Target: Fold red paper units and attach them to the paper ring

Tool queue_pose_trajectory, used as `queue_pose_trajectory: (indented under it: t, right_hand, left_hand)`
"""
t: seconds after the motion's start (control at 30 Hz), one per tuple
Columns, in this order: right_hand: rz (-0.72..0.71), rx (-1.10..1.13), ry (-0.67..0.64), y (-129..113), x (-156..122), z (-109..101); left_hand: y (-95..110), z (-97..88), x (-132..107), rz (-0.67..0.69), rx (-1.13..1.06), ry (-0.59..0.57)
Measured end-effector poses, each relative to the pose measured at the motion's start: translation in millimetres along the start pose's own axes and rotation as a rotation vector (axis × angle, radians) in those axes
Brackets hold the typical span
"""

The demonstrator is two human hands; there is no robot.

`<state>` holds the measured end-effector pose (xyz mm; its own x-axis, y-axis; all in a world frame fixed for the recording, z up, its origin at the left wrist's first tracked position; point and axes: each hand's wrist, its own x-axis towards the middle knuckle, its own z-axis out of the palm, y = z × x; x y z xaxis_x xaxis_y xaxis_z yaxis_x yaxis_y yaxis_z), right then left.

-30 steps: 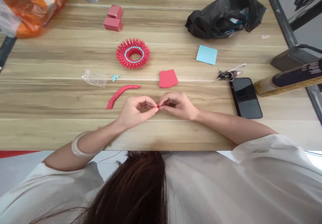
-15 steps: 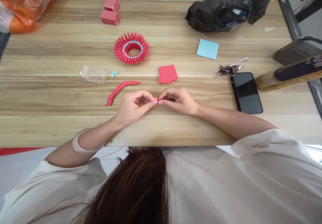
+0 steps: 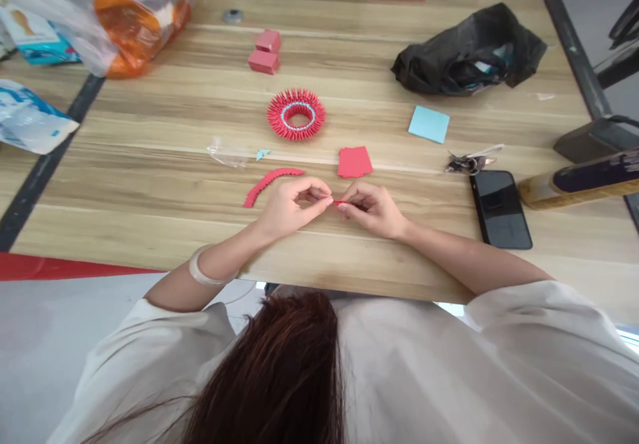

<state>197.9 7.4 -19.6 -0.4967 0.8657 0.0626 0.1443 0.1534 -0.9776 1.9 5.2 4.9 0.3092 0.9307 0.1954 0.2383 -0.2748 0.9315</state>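
Between the fingertips of my left hand [image 3: 294,206] and my right hand [image 3: 374,209] is a small folded piece of red paper [image 3: 338,202], pinched from both sides. Just left of my left hand lies a curved strip of interlocked red paper pieces [image 3: 269,179]. A stack of red paper squares [image 3: 355,162] rests beyond my right hand. Farther off sits a spiky red paper ring [image 3: 273,112] with a pale blue inner band. Small light blue folded pieces [image 3: 262,154] lie beside a clear plastic wrapper [image 3: 227,154].
Two red blocks [image 3: 264,61] stand behind the ring. To the right are a blue paper pad [image 3: 429,124], keys [image 3: 469,162], a phone [image 3: 502,210], a bottle [image 3: 579,179] and a black plastic bag [image 3: 469,54]. An orange-and-white bag [image 3: 140,24] lies at the far left.
The view has shifted, bringing more of the table's left and far side into sight. Both hands still pinch the red paper, which now shows as a longer thin strip between slightly wider-set fingertips.
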Motion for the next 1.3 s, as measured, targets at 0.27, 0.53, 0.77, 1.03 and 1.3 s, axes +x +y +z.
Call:
queue_pose_trajectory:
  t: [0.27,0.53,0.77,1.03,1.3]
  right_hand:
    - [-0.037,0.018,0.039,-22.8,-4.1,-6.3]
    - [-0.077,0.16,-0.11,-81.9,-16.2,-30.0]
    - [-0.032,0.413,-0.169,-75.4,-9.7,-30.5]
    - [0.06,0.161,-0.12,-31.3,7.0,-23.7]
    - [0.144,0.148,-0.193,-12.3,9.9,-17.0]
  left_hand:
    - [40.7,-28.3,-18.5,0.109,0.024,0.256]
    - [17.6,-26.8,-78.6,-0.187,-0.259,0.437]
    - [-9.1,-18.7,-92.9,-0.314,-0.404,0.58]
    - [-12.1,-13.9,-91.2,-0.233,-0.45,0.555]
    - [-14.2,-19.4,-96.4,-0.094,-0.547,0.56]
